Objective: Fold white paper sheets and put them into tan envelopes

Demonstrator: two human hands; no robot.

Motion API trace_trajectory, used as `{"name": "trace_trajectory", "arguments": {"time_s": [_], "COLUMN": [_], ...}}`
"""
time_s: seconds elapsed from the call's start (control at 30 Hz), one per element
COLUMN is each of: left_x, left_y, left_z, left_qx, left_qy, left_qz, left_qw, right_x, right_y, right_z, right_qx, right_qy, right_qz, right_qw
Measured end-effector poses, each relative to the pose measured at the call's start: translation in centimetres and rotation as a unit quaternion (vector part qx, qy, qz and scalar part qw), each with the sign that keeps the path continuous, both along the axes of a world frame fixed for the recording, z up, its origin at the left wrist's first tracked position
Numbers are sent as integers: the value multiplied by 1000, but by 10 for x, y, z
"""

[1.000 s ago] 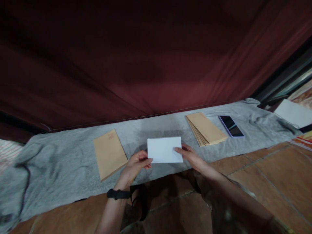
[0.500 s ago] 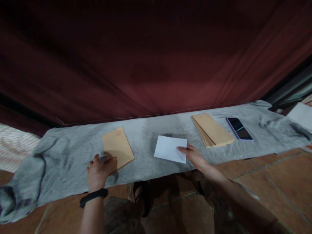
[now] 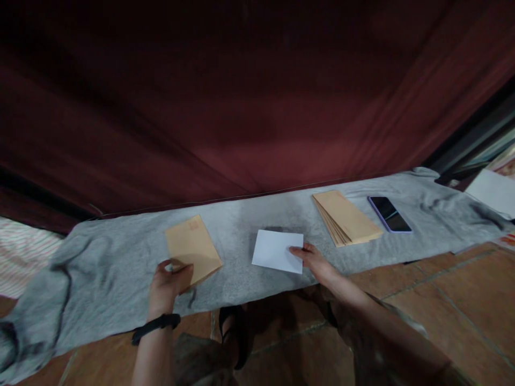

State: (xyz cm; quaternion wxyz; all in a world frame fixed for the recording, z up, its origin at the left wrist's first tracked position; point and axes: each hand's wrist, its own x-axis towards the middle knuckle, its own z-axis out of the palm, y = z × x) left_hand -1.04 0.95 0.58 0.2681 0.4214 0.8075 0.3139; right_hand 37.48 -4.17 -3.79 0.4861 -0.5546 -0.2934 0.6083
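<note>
My left hand [image 3: 168, 281], with a dark band at the wrist, is closed on the lower left edge of a tan envelope [image 3: 195, 245]. The thumb lies on top and the other fingers are partly hidden at the edge. A reddish printed mark shows near the envelope's top. To the right, my right hand [image 3: 314, 260] pinches the right edge of a folded white sheet of paper [image 3: 276, 251], its thumb on the upper face. The paper is low over the grey cloth, with a shadow along its far edge.
A fanned stack of tan envelopes [image 3: 348, 217] lies on the grey cloth [image 3: 241, 214], right of the paper. Beside it is a phone [image 3: 389, 214] in a purple case. A dark red curtain [image 3: 249, 118] hangs behind. Below the front edge are floor tiles [image 3: 454, 300].
My left fingers have drawn in around the envelope's edge, where they were spread beside it before. The right hand keeps its pinch on the paper. The whole view has shifted slightly.
</note>
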Motion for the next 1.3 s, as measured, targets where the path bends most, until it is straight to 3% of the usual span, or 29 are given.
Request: {"name": "trace_trajectory", "arguments": {"time_s": [0.07, 0.13, 0.23, 0.3, 0.33, 0.47, 0.6, 0.7, 0.77, 0.8, 0.9, 0.97, 1.07, 1.2, 1.3], "left_x": [7, 13, 30, 52, 66, 127, 164, 175, 181, 185, 200, 208, 214, 204, 190], "left_y": [-4, -8, -11, -14, -16, -24, -30, -36, -42, -46, -56, -60, -60, -61, -72], "left_z": [7, 15, 27, 31, 31, 18, 4, 1, 0, 0, -3, -4, -5, -6, -6], "left_qx": [3, 6, 33, 71, 98, 108, 71, 82, 103, 108, 102, 108, 100, -11, -162], "left_qy": [-65, -194, -393, -454, -480, -534, -535, -536, -546, -553, -577, -587, -594, -600, -568], "left_qz": [11, 44, 118, 162, 156, 166, 101, 89, 72, 62, 36, 15, 4, -13, -180], "left_qw": [998, 980, 911, 873, 858, 822, 836, 836, 828, 823, 809, 802, 798, 800, 786], "right_x": [5, 12, 22, 26, 27, 29, 35, 37, 31, 25, -1, -17, -29, -24, -18], "right_y": [4, 8, 14, 16, 17, 20, 22, 19, 14, 12, 8, 7, 6, 6, 8], "right_z": [-1, -1, -2, -4, -5, -10, -4, 9, 17, 19, 20, 16, 12, 14, 18], "right_qx": [2, 6, 21, 30, 33, 36, 64, 167, 246, 256, 164, 89, 38, -1, -6], "right_qy": [6, 9, 8, -5, -19, -78, -155, -307, -405, -406, -226, -73, 58, 104, 88], "right_qz": [-28, -56, -86, -95, -96, -90, -131, -165, -127, -100, -6, 56, 66, 27, 21], "right_qw": [1000, 998, 996, 995, 995, 992, 977, 922, 872, 872, 960, 992, 995, 994, 996]}}
